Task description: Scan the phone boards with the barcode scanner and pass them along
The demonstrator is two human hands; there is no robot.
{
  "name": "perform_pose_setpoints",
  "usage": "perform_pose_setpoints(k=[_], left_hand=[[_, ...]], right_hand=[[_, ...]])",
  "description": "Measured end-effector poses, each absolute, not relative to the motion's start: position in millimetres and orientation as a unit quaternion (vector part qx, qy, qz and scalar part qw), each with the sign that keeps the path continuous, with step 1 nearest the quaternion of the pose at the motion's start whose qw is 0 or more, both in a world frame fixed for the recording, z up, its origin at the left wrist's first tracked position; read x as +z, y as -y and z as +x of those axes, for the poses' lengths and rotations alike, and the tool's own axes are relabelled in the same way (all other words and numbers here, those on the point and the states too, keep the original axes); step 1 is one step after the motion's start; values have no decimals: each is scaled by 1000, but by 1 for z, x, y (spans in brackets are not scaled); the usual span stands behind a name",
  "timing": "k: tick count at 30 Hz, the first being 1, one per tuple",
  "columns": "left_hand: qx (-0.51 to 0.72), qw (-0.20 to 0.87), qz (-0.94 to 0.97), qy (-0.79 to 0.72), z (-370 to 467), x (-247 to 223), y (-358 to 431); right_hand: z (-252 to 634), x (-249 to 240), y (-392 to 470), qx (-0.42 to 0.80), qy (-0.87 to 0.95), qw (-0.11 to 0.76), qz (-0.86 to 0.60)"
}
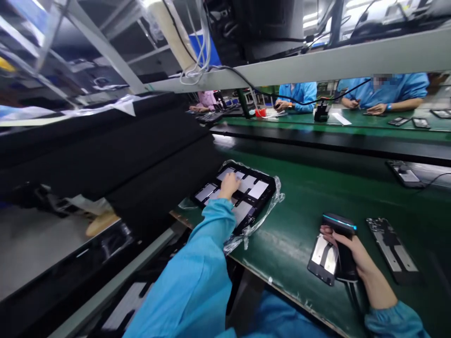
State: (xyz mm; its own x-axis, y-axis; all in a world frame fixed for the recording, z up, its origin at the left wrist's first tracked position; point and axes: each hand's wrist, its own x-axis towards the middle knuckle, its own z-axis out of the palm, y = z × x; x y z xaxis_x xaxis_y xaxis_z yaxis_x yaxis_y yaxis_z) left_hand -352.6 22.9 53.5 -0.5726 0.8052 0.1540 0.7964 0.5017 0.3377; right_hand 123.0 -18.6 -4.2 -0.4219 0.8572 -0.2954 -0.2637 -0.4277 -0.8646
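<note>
My left hand (229, 184) reaches over a black tray (252, 220) of several flat, light grey and white rectangular pieces. Its fingers are bent down and together among the pieces; what they grip, if anything, is hidden. Clear plastic wrap (276, 192) bunches around the tray's edge. On the right, my right hand (352, 246) is wrapped round the grip of a black handheld barcode scanner (340, 223) with a blue light strip. Beside the scanner, an opened phone body (323, 258) lies on the green bench. Another opened phone body (391, 246) lies to the right.
A scanner cable (352, 291) runs toward the bench's front edge. Farther back on the right sits another phone assembly (405, 173). A black-covered partition (105, 145) rises at left, and a grey beam (282, 68) crosses above. Co-workers in blue sleeves (398, 94) sit across the bench.
</note>
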Motion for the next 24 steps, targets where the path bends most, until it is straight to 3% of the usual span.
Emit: perform_pose_setpoints(k=[6, 9, 11, 16, 24], left_hand=[[162, -6, 494, -854, -346, 92, -54], [217, -32, 535, -816, -306, 103, -59], [283, 9, 596, -752, -252, 95, -53], [358, 224, 649, -633, -127, 50, -27], [388, 235, 639, -621, -127, 35, -40]], right_hand=[[124, -2, 27, 738, 403, 400, -365], [124, -1, 32, 717, 448, 401, -353], [122, 0, 34, 707, 467, 399, -350], [121, 0, 37, 705, 458, 410, -353], [123, 6, 38, 701, 466, 415, -346]])
